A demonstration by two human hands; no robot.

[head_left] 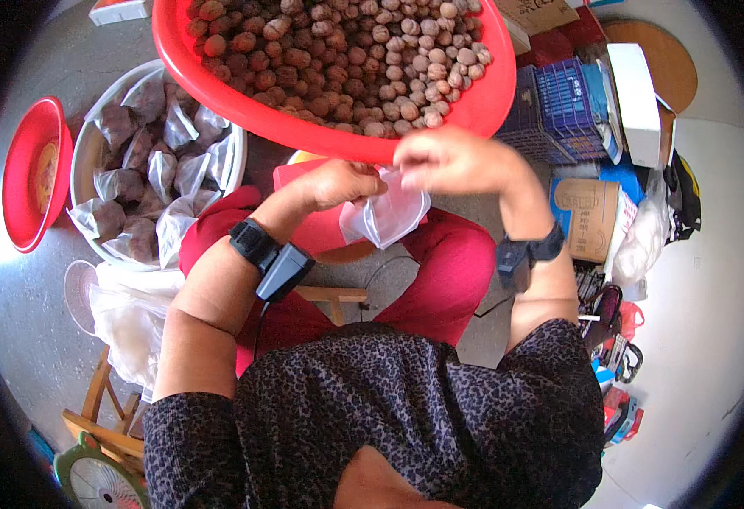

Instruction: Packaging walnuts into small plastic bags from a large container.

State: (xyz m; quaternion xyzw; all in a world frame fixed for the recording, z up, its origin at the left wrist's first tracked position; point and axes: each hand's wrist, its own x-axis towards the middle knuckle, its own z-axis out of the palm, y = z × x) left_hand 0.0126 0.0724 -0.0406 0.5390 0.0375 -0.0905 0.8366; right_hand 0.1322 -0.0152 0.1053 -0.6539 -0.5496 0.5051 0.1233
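A clear plastic bag point(390, 213) hangs over my lap, below the near rim of a big red plastic basin point(321, 141). Many walnuts point(346, 70) in their shells fill the basin. My left hand point(340, 184) pinches the upper left edge of the bag between thumb and fingers. At the bag's upper right, my right hand point(445, 162) is blurred, its fingers curled by the basin rim; whether it grips the bag is unclear. Behind the bag is a pinkish-red surface point(321, 223), partly hidden by my left forearm.
At the left, a pale round tub point(241, 153) holds several filled plastic bags point(162, 168). Farther left, a red bowl point(35, 175) rests on the floor. White plastic bags point(127, 318) lie below the tub. Blue crates point(556, 105) and a cardboard box point(585, 216) line the right side.
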